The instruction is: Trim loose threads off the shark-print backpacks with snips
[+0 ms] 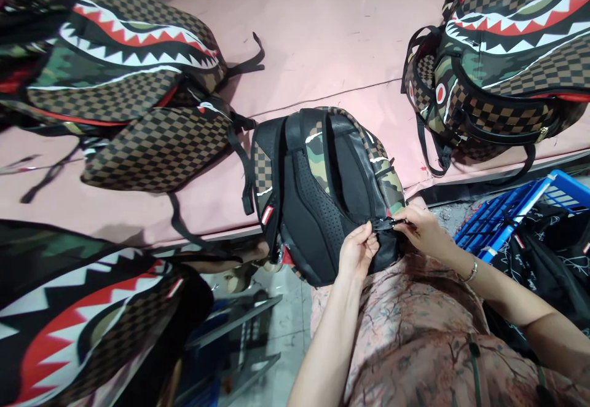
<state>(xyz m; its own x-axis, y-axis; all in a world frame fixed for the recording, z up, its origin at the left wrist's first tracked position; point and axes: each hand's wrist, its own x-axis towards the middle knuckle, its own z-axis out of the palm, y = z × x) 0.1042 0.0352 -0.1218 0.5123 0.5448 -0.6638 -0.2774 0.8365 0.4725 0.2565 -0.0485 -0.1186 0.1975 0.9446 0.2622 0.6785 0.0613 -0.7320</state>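
A black, checkered and camouflage backpack (304,204) rests on its front at the table's near edge and against my lap, its padded back and shoulder straps facing up. At its lower right, my left hand (359,248) is closed in a pinch on a black strap (381,225). Just to the right, my right hand (417,227) pinches the other end of this strap, beside what looks like a small dark buckle or scissors, too small to tell. The two hands are close together but apart.
Shark-mouth backpacks lie on the pink table (322,32): a pile (138,56) at left and more (511,75) at right. Another large backpack (69,327) is at lower left. A blue crate (502,216) with black bags stands at right. Blue-grey metal bars show below.
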